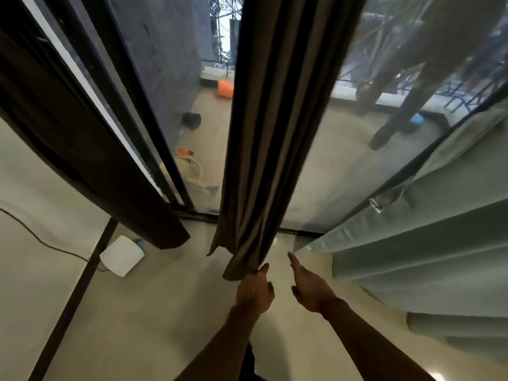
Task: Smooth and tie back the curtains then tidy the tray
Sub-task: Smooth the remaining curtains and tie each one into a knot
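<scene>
Left hand (255, 291) is gripping the gathered brown fabric curtain (275, 133) at its near hem, fingers clamped on it. Right hand (309, 287) is hovering just right, fingers straight.

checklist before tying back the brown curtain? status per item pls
1. Left hand grips the brown curtain at its hem: ok.
2. Right hand free, fingers straight: ok.
3. Brown curtain gathered into folds: ok.
4. Right hand apart from the pale curtain: cannot tell, its fingertip is right at the curtain's corner.
5. Tie in view: not ok, none seen.
6. Tray in view: not ok.
</scene>
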